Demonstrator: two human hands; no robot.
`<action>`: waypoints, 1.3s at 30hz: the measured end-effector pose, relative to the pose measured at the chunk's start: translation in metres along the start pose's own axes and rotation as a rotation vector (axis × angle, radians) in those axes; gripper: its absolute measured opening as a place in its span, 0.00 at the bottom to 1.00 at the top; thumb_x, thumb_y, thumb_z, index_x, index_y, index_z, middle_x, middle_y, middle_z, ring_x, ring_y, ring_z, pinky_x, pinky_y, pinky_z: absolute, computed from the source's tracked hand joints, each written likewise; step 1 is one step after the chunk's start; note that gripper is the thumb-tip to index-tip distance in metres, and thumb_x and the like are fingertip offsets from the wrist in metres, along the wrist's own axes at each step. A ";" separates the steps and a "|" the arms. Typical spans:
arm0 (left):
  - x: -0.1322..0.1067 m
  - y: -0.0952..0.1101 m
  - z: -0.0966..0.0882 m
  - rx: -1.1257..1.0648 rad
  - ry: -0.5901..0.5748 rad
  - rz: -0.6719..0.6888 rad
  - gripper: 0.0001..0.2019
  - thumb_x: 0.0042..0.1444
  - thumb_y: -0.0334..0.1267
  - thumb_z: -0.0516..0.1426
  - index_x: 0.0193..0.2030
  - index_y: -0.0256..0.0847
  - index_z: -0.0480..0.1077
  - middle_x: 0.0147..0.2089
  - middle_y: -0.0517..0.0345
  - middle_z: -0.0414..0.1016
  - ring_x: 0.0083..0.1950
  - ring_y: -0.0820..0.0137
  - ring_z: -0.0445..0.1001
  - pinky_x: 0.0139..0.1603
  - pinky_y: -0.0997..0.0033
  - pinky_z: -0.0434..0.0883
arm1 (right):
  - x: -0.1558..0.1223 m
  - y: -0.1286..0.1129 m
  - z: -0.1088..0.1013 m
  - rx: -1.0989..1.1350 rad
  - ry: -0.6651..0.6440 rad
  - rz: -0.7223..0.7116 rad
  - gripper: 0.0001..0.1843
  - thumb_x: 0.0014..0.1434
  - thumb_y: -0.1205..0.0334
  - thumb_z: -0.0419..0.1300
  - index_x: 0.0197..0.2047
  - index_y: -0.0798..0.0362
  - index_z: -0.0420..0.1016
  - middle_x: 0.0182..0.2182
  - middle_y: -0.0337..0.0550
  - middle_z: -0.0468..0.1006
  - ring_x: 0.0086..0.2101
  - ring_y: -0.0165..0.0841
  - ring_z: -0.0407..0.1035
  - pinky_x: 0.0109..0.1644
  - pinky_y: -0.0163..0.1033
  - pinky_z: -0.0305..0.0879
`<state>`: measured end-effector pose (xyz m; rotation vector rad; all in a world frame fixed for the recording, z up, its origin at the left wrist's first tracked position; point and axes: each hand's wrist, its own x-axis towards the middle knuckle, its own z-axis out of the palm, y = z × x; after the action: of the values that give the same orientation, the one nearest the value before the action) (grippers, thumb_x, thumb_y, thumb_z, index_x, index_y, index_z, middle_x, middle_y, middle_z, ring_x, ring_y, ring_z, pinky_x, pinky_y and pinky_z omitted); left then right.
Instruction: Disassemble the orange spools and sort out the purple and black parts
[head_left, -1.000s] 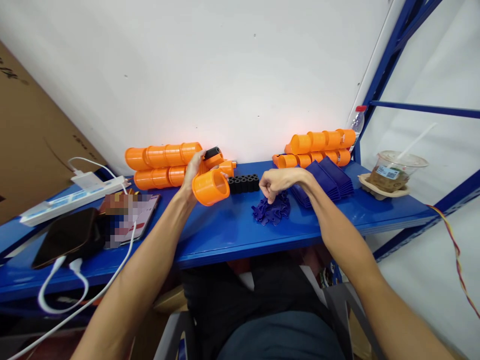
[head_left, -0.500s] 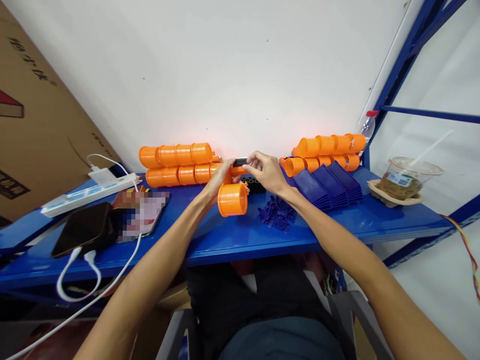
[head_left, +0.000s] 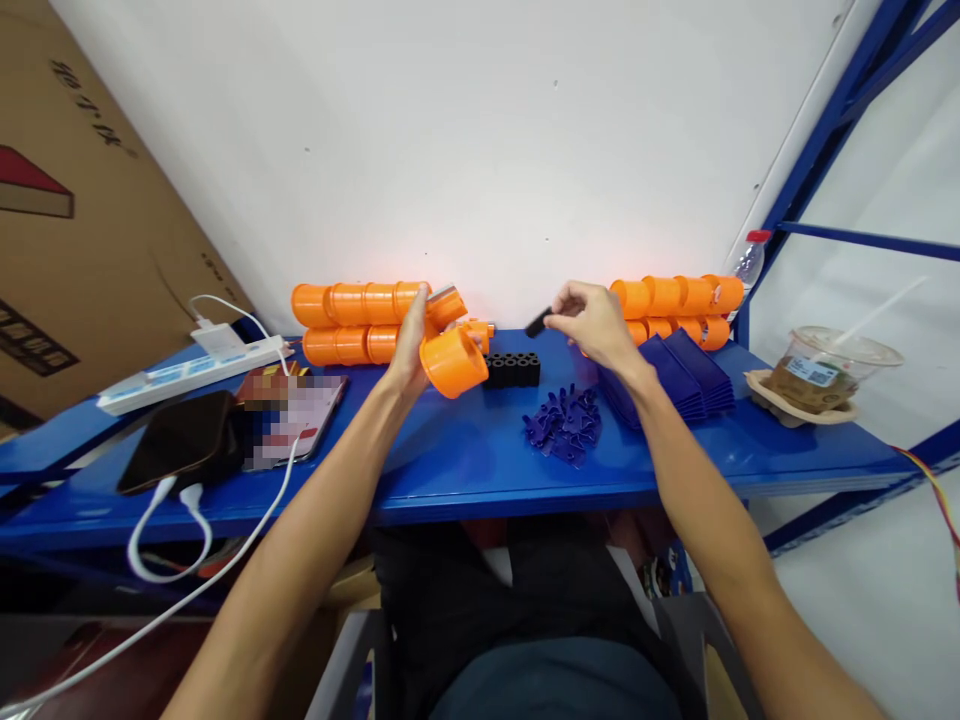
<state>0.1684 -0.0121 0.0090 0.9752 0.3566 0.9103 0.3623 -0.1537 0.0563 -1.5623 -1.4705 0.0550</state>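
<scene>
My left hand (head_left: 411,345) is closed around an orange plastic part with a round cup (head_left: 454,362), held tilted above the blue table (head_left: 450,460). A narrow silvery strip shows on its upper arm. My right hand (head_left: 592,322) pinches a small black rectangular piece (head_left: 538,322) between thumb and fingers, apart from the orange part. Between and below the hands sits a black block with round openings (head_left: 514,370). Dark blue plastic clips (head_left: 564,425) lie in a loose pile nearer me. Beside my right wrist are stacked dark blue panels (head_left: 675,375).
Orange cup parts (head_left: 345,345) line the wall at left, with more orange cups (head_left: 667,295) at right. A power strip (head_left: 191,375), a black phone (head_left: 180,440) and white cables (head_left: 281,490) occupy the left side. A drink cup (head_left: 825,370) stands far right.
My hands have drawn apart. The left has tilted the orange part and moved it left; the right has carried the black piece away from it to the right.
</scene>
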 end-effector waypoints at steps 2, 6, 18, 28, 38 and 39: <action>0.002 0.008 -0.005 -0.076 0.066 0.040 0.23 0.63 0.61 0.59 0.48 0.41 0.71 0.27 0.56 0.74 0.27 0.65 0.79 0.34 0.66 0.80 | 0.000 0.008 -0.012 -0.203 -0.108 0.025 0.03 0.54 0.68 0.65 0.31 0.52 0.75 0.28 0.41 0.76 0.31 0.32 0.69 0.35 0.39 0.61; 0.005 0.013 -0.007 -0.123 0.124 0.024 0.22 0.64 0.60 0.56 0.46 0.41 0.71 0.30 0.52 0.76 0.29 0.64 0.79 0.35 0.64 0.80 | 0.002 0.034 -0.014 -0.492 -0.365 0.048 0.05 0.51 0.71 0.66 0.27 0.53 0.76 0.26 0.41 0.78 0.30 0.32 0.69 0.33 0.38 0.57; 0.005 0.012 -0.002 -0.192 0.131 0.006 0.19 0.65 0.57 0.58 0.45 0.42 0.71 0.27 0.56 0.73 0.29 0.65 0.79 0.35 0.67 0.80 | 0.008 0.059 0.012 -0.564 -0.471 0.059 0.04 0.53 0.70 0.67 0.34 0.54 0.79 0.29 0.42 0.81 0.31 0.33 0.71 0.32 0.37 0.56; 0.009 0.008 -0.008 -0.174 0.092 0.001 0.22 0.63 0.57 0.59 0.50 0.39 0.72 0.24 0.58 0.70 0.26 0.66 0.77 0.34 0.66 0.79 | 0.013 0.070 0.020 -0.511 -0.512 0.158 0.14 0.52 0.67 0.73 0.43 0.59 0.84 0.34 0.47 0.84 0.34 0.35 0.75 0.35 0.37 0.63; 0.008 0.008 -0.005 -0.189 0.088 0.017 0.18 0.63 0.55 0.60 0.44 0.40 0.72 0.25 0.56 0.73 0.26 0.66 0.78 0.32 0.68 0.78 | 0.013 0.066 0.025 -0.468 -0.493 0.160 0.14 0.52 0.68 0.74 0.44 0.59 0.86 0.33 0.45 0.84 0.33 0.34 0.74 0.36 0.36 0.63; 0.008 0.008 -0.005 -0.191 0.088 0.023 0.18 0.62 0.55 0.60 0.44 0.41 0.72 0.25 0.56 0.73 0.26 0.66 0.78 0.32 0.68 0.78 | 0.013 0.066 0.025 -0.466 -0.489 0.158 0.15 0.52 0.68 0.74 0.44 0.59 0.86 0.33 0.46 0.84 0.33 0.34 0.73 0.36 0.37 0.63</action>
<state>0.1656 -0.0010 0.0141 0.7665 0.3268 0.9911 0.4000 -0.1170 0.0073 -2.1522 -1.8204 0.2116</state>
